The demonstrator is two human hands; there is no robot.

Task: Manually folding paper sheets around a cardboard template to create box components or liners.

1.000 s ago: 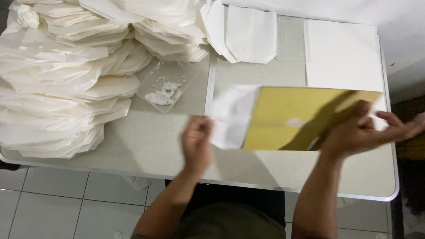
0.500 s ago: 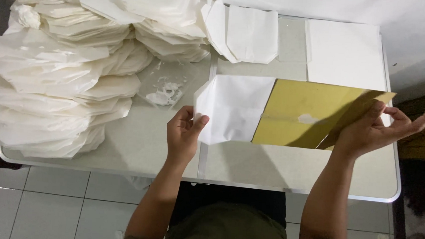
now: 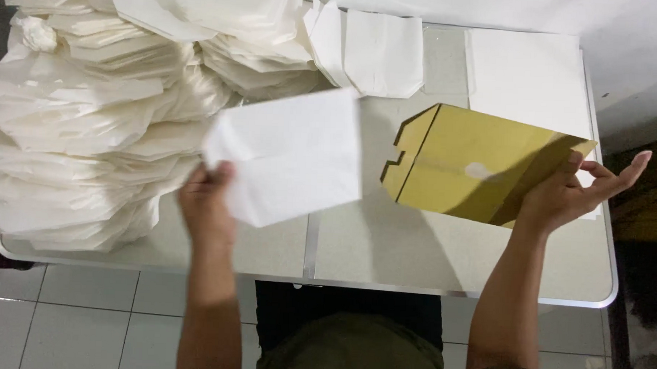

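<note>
My left hand [image 3: 207,206] grips the lower left corner of a white paper bag [image 3: 293,154] and holds it up over the table, just right of the big heap of white paper bags [image 3: 91,111]. My right hand [image 3: 572,193] holds the right end of a flat yellow board [image 3: 475,164] with a notched left edge, tilted above the grey table [image 3: 399,252]. The bag and the board are apart, with a gap of bare table between them.
The heap of bags covers the table's left half. A few flat folded bags [image 3: 377,51] lie at the back centre, and a stack of white sheets [image 3: 525,75] at the back right. Tiled floor [image 3: 83,321] shows below the table's front edge.
The white bag has come off the yellow board: my left hand has pulled it leftward toward the heap. My right hand has kept the board, now lifted and tilted.
</note>
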